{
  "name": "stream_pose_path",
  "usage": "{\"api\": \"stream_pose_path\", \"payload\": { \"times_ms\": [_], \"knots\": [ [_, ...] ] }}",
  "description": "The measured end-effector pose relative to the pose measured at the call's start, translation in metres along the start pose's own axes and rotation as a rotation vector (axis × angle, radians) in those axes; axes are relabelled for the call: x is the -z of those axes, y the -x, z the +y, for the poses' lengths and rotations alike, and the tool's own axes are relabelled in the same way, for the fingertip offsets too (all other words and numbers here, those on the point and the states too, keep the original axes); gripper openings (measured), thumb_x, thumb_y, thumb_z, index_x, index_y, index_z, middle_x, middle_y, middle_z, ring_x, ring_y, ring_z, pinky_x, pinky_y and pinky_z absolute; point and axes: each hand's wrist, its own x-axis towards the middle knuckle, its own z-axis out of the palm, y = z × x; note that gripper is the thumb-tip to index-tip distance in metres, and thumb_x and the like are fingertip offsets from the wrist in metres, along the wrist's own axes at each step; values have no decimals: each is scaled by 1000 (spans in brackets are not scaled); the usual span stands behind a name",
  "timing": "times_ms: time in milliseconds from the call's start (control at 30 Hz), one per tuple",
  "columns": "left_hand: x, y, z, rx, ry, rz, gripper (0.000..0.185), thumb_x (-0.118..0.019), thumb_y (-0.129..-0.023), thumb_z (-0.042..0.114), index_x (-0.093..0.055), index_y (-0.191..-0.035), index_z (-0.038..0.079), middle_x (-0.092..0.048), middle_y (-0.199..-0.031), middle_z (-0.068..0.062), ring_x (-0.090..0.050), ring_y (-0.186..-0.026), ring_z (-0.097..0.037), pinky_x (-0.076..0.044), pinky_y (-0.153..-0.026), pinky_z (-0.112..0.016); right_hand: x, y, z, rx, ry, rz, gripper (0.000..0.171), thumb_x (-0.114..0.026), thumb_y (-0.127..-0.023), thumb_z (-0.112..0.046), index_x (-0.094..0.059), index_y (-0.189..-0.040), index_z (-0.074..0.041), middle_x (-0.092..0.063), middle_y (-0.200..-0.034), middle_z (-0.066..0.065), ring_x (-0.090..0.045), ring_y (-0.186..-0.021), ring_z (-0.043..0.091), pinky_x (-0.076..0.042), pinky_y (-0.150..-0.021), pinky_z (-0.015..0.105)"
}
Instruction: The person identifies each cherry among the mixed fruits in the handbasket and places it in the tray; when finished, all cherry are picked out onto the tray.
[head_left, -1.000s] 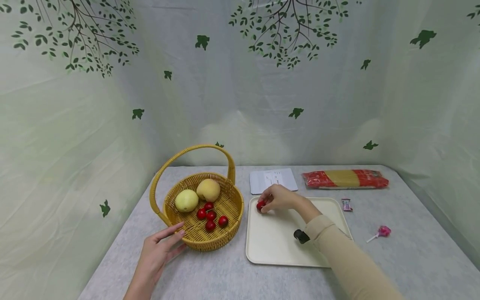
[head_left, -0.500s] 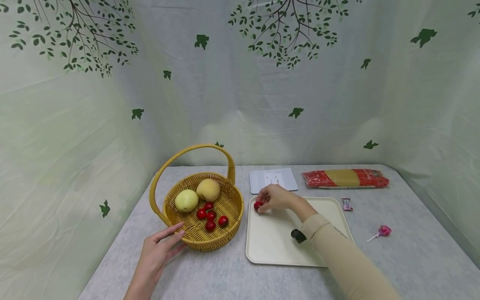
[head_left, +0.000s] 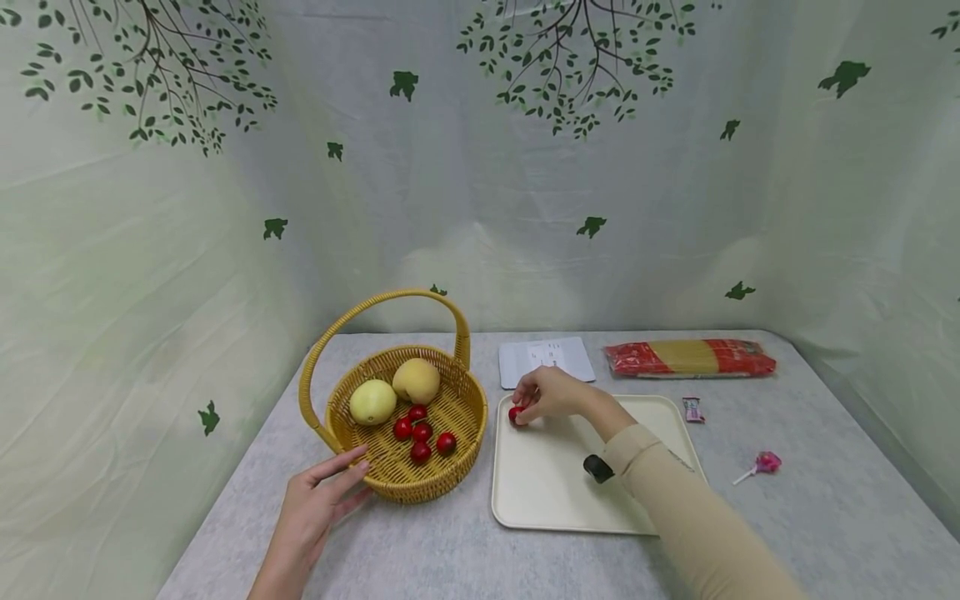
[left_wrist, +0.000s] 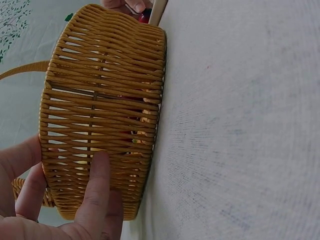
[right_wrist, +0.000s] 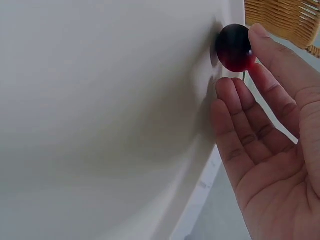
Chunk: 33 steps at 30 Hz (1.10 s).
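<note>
A red cherry [head_left: 516,414] [right_wrist: 234,48] lies in the far left corner of the cream tray [head_left: 555,492] [right_wrist: 100,100]. My right hand [head_left: 551,393] [right_wrist: 265,135] hovers over it, index fingertip touching it, the other fingers fairly straight; no thumb shows in the right wrist view. My left hand [head_left: 322,500] [left_wrist: 95,200] rests straight fingers against the near wall of the yellow wicker basket [head_left: 397,492] [left_wrist: 100,100]. Inside the basket are two yellow pears [head_left: 372,401] and several red cherries [head_left: 420,433]. In the left wrist view the tray's cherry [left_wrist: 144,16] peeks past the basket.
Behind the tray lie a white card [head_left: 546,360] and a red-and-yellow pasta packet [head_left: 690,357]. To the tray's right are a small wrapped candy [head_left: 692,409] and a pink lollipop [head_left: 765,462]. A printed curtain closes in the grey table on three sides.
The right hand has shifted slightly left and down with the cherry, bringing it onto the tray's corner. The left hand and basket have stayed put.
</note>
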Motion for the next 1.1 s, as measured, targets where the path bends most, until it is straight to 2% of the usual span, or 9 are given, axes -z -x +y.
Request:
{"api": "stream_pose_path", "payload": {
  "times_ms": [167, 333, 467, 633, 933, 1033, 1100],
  "knots": [
    [2, 0, -1, 6, 1, 3, 50, -80, -99, 18, -67, -145, 4, -68, -137, 7, -72, -114, -8, -66, -98, -41, 9, -2, -5, 25, 46, 5, 23, -90, -88, -17, -78, -103, -6, -74, -88, 1, -64, -82, 8, -54, -77, 22],
    [4, 1, -2, 1, 1, -1, 49, -81, -99, 18, -68, -144, 5, -68, -138, 6, -72, -114, -8, -66, -98, -41, 21, -7, -17, 35, 90, 5, 28, -90, -89, -19, -78, -109, -4, -75, -91, 2, -67, -86, 11, -57, -83, 26],
    [5, 1, -3, 0, 4, 2, 49, -80, -99, 17, -68, -144, 4, -69, -137, 7, -71, -115, -9, -66, -99, -42, 30, -12, -32, 55, 126, -6, 27, -89, -91, -20, -77, -110, -5, -74, -93, 3, -68, -88, 14, -59, -85, 28],
    [6, 2, -3, -3, 1, 4, 49, -79, -100, 16, -66, -146, 3, -68, -139, 4, -71, -115, -9, -66, -99, -42, 36, -18, -63, 78, 141, -33, 17, -85, -95, -20, -76, -108, -13, -75, -95, 1, -70, -92, 15, -61, -83, 27],
    [4, 1, 0, 3, -7, -3, 47, -77, -101, 14, -66, -147, 5, -64, -147, -3, -71, -115, -10, -65, -99, -41, 27, -37, -120, 173, 231, -171, 29, -83, -97, -25, -76, -121, -11, -77, -105, 1, -70, -98, 13, -60, -83, 25],
    [4, 1, 1, -2, -5, -8, 49, -78, -101, 15, -65, -147, 4, -63, -149, -4, -71, -114, -9, -65, -99, -41, 19, -45, -131, 158, 236, -242, 34, -82, -99, -25, -74, -128, -11, -78, -107, 1, -70, -98, 12, -60, -85, 25],
    [3, 1, 1, -9, -5, -15, 50, -77, -101, 15, -64, -147, 3, -62, -150, -6, -71, -115, -9, -65, -100, -41, 13, -50, -136, 120, 203, -290, 39, -81, -99, -25, -71, -133, -8, -76, -106, 2, -68, -93, 14, -62, -86, 32]
  ]
}}
